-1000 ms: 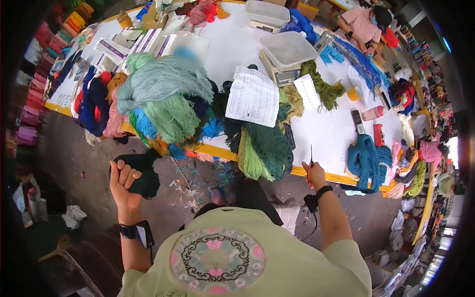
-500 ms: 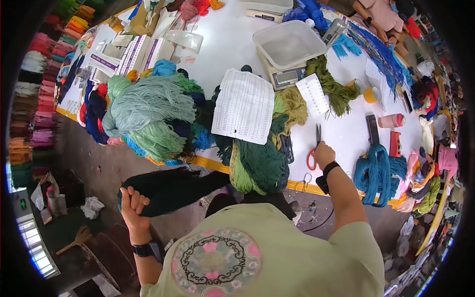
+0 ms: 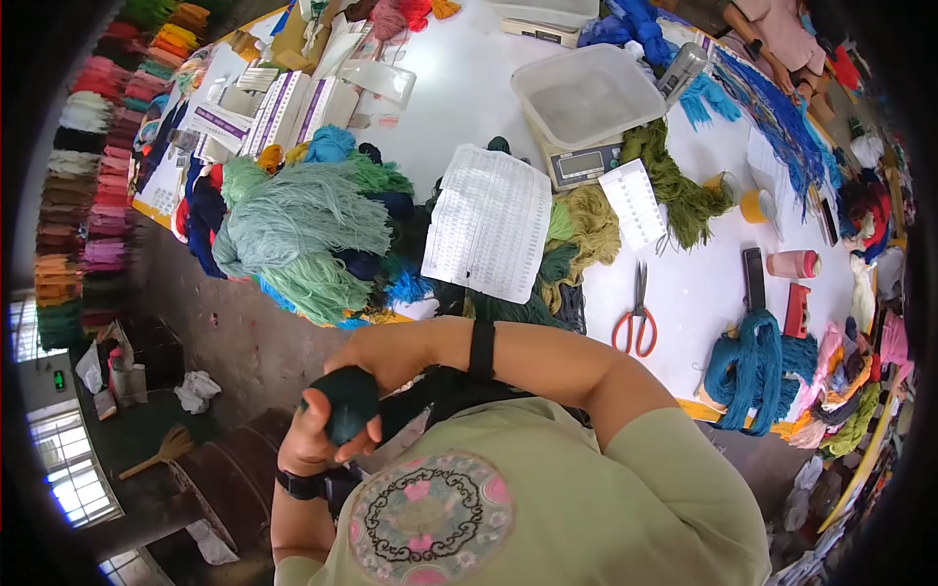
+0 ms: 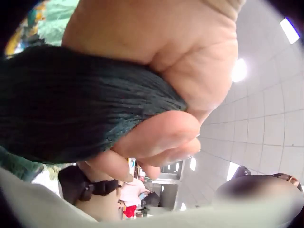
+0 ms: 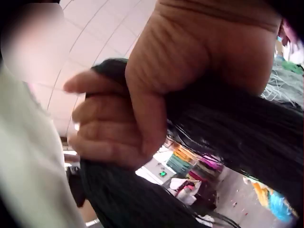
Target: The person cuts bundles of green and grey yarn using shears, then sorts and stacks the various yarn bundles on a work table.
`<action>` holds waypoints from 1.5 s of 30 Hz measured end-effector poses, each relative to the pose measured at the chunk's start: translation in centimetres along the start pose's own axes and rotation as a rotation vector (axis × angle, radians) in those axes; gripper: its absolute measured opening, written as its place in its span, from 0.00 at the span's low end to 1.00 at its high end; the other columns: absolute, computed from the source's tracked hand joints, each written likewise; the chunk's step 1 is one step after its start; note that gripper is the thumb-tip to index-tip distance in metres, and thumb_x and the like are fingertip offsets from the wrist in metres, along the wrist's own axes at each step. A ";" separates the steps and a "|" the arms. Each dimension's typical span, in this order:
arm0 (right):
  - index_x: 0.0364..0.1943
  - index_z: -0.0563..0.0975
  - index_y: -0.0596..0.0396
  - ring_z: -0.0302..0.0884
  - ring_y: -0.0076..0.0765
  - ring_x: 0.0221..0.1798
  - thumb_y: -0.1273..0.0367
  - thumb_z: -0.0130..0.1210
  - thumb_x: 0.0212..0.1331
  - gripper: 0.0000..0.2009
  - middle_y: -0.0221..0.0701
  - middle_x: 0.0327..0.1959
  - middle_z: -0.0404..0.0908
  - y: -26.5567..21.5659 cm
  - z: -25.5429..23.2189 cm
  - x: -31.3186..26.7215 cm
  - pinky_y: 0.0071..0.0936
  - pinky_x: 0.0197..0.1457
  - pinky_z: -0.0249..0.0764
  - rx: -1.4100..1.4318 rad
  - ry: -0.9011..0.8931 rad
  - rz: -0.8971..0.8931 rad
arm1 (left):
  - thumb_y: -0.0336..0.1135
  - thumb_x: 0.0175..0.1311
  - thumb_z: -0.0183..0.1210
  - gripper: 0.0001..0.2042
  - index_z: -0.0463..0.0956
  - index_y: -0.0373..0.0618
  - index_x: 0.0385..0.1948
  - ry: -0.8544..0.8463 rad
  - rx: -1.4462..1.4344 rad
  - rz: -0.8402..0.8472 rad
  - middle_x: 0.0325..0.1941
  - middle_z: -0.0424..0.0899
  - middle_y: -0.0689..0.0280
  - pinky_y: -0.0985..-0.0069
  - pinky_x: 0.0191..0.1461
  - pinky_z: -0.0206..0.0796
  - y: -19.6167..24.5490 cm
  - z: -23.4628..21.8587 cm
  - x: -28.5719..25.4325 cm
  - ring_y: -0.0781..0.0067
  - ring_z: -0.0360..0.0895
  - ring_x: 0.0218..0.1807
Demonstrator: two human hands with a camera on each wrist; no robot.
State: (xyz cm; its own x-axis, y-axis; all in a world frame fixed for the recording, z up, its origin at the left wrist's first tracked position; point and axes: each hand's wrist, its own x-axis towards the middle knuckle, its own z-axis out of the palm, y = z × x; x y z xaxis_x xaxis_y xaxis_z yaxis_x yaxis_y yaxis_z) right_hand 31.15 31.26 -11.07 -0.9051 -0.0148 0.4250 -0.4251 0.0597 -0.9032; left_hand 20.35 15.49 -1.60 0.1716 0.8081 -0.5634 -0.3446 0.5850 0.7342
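A hank of dark green yarn is held in front of the person's left side, beyond the table edge. My left hand grips it, its curled fingers showing against the strands in the left wrist view. My right hand reaches across the body to the same hank. In the right wrist view its thumb bends down over the yarn, close beside the other hand's curled fingers. Scissors with red handles lie on the white table, blades pointing away from the body.
Green hanks pile along the table's near edge, next to a printed sheet. Behind stands a clear plastic tub on a scale. Teal yarn hangs over the edge at right. Another person works at far right.
The right hand has let go of the scissors on the table and crossed left to the dark green hank. The left hand has moved inward with the hank, which was stretched out sideways earlier.
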 end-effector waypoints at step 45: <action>0.69 0.57 0.55 0.68 0.56 0.62 0.64 0.66 0.49 0.42 0.51 0.61 0.66 -1.1 3.9 -0.1 0.43 0.63 0.68 -0.247 0.303 0.206 | 0.35 0.47 0.59 0.12 0.81 0.47 0.36 0.585 1.853 0.460 0.38 0.82 0.55 0.62 0.47 0.69 -2.0 -4.5 3.8 0.51 0.79 0.43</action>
State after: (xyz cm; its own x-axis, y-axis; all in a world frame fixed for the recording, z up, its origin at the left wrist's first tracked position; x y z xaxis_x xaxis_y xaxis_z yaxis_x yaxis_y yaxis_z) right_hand 31.66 27.31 -10.39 -0.9104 0.3140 0.2694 -0.1873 0.2676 -0.9451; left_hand 17.57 17.05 -6.89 -0.0344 0.9994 -0.0031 0.9985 0.0345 0.0433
